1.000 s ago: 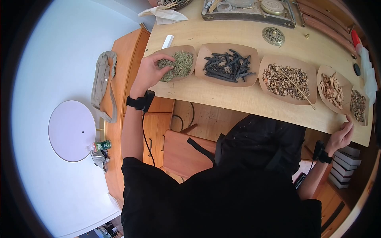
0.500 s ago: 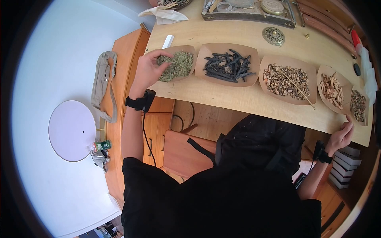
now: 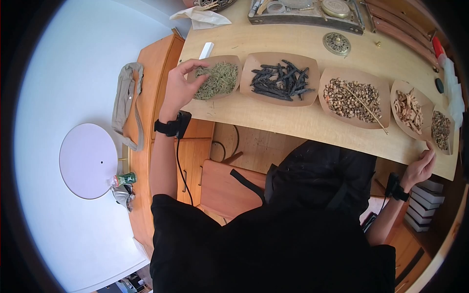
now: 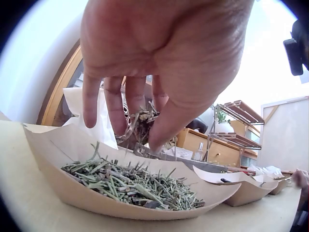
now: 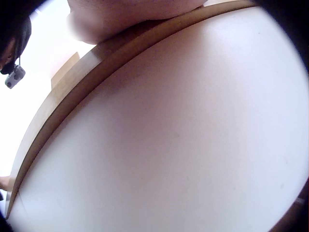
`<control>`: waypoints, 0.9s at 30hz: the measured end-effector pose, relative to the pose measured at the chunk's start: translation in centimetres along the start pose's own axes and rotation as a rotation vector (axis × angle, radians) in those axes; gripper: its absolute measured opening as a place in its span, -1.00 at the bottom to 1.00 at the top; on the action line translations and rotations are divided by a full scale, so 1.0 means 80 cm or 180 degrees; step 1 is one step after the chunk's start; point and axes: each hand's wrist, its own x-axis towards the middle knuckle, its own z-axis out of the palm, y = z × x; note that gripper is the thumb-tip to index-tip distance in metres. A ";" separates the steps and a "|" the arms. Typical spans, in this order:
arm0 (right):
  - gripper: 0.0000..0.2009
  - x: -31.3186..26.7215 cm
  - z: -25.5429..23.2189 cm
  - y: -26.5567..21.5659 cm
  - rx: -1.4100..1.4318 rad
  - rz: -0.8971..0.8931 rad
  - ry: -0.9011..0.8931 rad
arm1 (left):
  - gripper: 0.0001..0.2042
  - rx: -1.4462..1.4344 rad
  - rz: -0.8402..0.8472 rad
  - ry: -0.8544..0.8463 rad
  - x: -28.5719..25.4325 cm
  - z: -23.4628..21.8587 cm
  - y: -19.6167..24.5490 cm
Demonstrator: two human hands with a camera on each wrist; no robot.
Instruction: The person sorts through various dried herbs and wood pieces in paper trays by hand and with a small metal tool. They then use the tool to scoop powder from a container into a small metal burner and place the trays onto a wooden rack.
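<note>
At the table's left end my left hand (image 3: 181, 88) is held over a paper tray (image 3: 239, 61) of dried green herb (image 3: 222, 80), thumb and fingers curved with a gap between their tips. In the left wrist view a small clump of dried herb (image 4: 144, 121) shows between thumb and fingers, above the loose herb (image 4: 130, 183) in the tray. My right hand (image 3: 420, 166) rests at the table's front right edge, loosely bent, a fingertip near the tray of mixed dried bits (image 3: 441, 131). The right wrist view shows mostly the table's pale underside (image 5: 169, 135).
Along the front stand trays of dark dried pods (image 3: 281, 80), chopped brown pieces (image 3: 354, 100) with a thin stick across, and pale slices (image 3: 409, 110). Behind lie a white block (image 3: 207, 50), a round pierced brass lid (image 3: 336, 44) and a wooden tray of tools (image 3: 305, 20).
My left hand has lifted slightly and its thumb and finger have spread a little; less herb shows between them in the head view. The right hand has stayed still.
</note>
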 end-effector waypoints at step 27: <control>-0.65 0.001 0.000 0.002 0.0110 -0.0018 -0.0003 | -0.58 0.0213 0.0247 -0.0471 -0.001 -0.006 0.008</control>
